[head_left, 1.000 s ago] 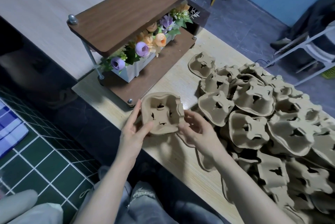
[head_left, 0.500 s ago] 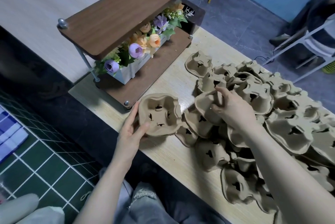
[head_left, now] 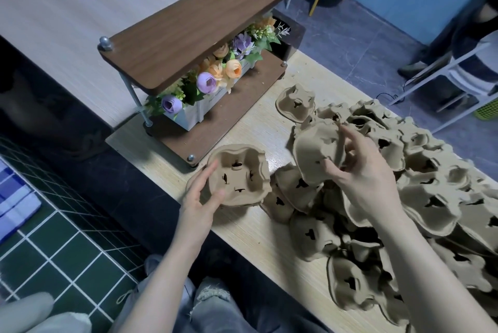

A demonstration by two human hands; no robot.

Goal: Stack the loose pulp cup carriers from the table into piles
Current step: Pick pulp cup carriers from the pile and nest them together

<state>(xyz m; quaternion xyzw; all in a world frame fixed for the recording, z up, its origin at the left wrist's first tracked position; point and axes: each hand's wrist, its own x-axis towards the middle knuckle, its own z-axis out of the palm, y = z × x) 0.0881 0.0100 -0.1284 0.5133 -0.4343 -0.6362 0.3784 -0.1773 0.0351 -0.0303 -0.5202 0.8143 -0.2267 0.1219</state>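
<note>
My left hand (head_left: 200,198) holds the left edge of a small pile of brown pulp cup carriers (head_left: 239,176) standing near the table's front edge. My right hand (head_left: 361,171) grips a single carrier (head_left: 315,152), lifted and tilted above the table, just right of the pile. A big heap of loose carriers (head_left: 420,198) covers the right part of the light wooden table (head_left: 258,128). One loose carrier (head_left: 296,103) lies apart at the back of the heap.
A dark wooden two-level shelf (head_left: 199,20) with a white box of artificial flowers (head_left: 215,82) stands on the table's back left. Green tiled floor (head_left: 67,252) lies left below, my jeans-clad knees (head_left: 204,305) under the front edge. A person's legs and a white frame (head_left: 463,63) are at the far right.
My right hand went from the pile into the heap, took one carrier and lifted it toward the pile. My left hand stayed on the pile.
</note>
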